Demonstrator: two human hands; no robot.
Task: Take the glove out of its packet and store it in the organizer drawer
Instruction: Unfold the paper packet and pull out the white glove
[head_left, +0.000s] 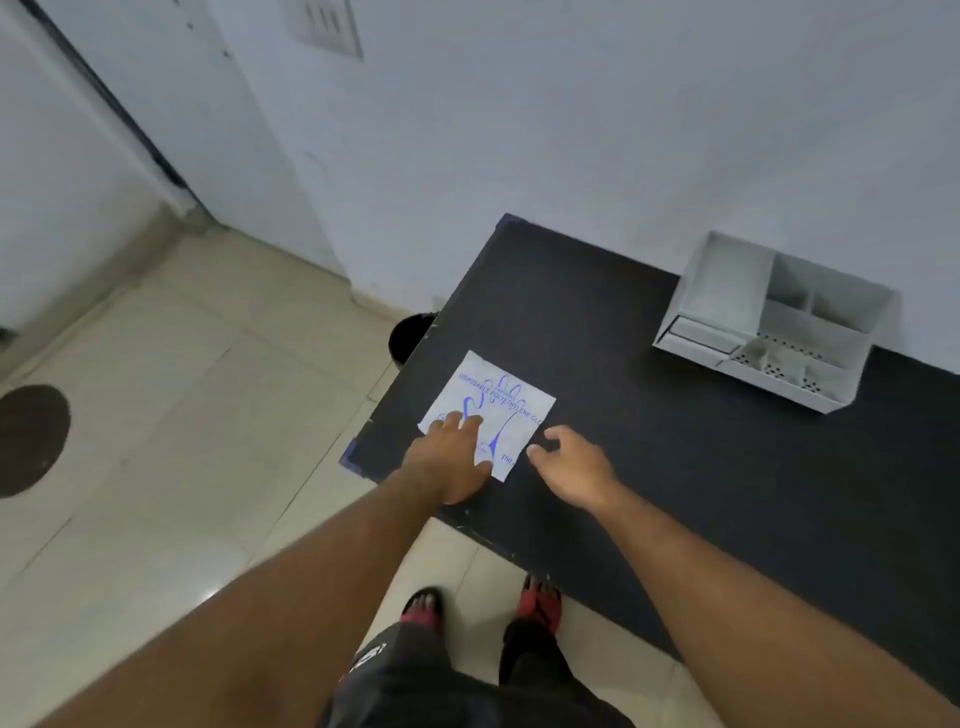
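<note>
Barely begun: the glove packet lies sealed-looking on the bench. The left hand presses it flat, the right hand hovers beside it, both grips loose and empty; the organizer drawer stands well apart.

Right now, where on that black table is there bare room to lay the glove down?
The table is bare between the glove packet and the white organizer, and along the near edge right of the right hand. The near left corner is crowded: the left hand lies on the packet there.
</note>
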